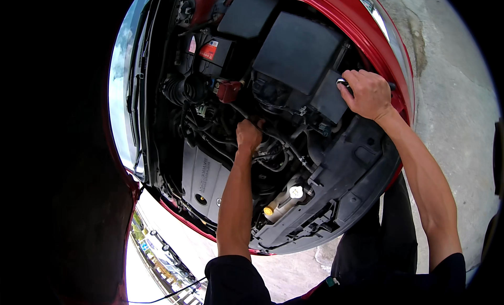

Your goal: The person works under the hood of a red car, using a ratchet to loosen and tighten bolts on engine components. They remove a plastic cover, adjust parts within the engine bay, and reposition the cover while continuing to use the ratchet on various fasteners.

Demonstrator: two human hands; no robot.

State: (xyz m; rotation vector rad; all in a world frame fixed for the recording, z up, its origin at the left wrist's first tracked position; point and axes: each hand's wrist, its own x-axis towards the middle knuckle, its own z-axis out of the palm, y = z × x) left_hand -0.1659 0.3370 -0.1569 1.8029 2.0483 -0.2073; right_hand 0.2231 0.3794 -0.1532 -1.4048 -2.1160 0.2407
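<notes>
My right hand (369, 94) is closed around a ratchet-like hand tool (341, 81) with a shiny metal end and a dark handle end. It is above the front edge of the engine bay, beside a flat black cover (329, 97). Deep among the dark hoses and wires (283, 139), my left hand (249, 135) has its fingers curled downward. Its fingertips are hidden, so what they grip cannot be made out. Near it are the grey engine cover (202, 168) and a red terminal cover (229, 91).
A large black box (296, 52) and a battery (214, 55) fill the bay's far side. A pale reservoir with a yellow cap (269, 211) and a white cap (296, 192) sits nearer me. The red body edge (336, 11) curves around the front, with concrete ground (446, 121) beyond.
</notes>
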